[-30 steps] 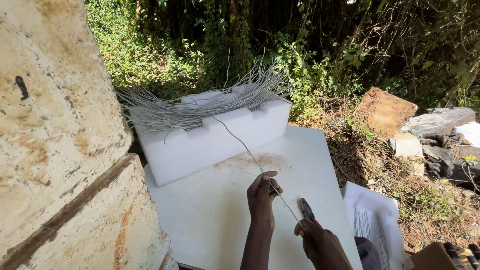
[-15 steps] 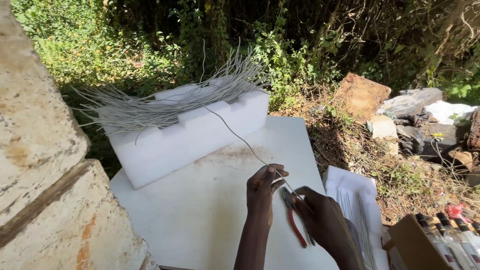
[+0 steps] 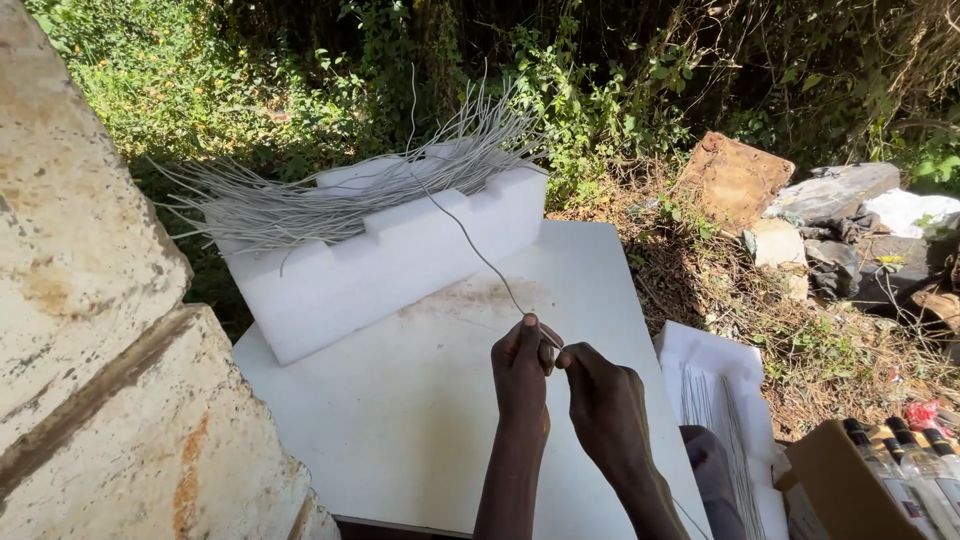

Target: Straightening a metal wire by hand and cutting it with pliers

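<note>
Left hand pinches a long thin grey wire between thumb and forefinger, fingers closed tight on it. Right hand meets it just beside, fingertips also closed on the same strand. Wire arcs up from the hands to the bundle of grey wires lying on the white notched foam block, which sits on the flat white table. Strand looks light, springy, thin enough to slip or kink; best gripped near its end. Both forearms rise from below, wrists slightly bent, hands over the table's near half.
</note>
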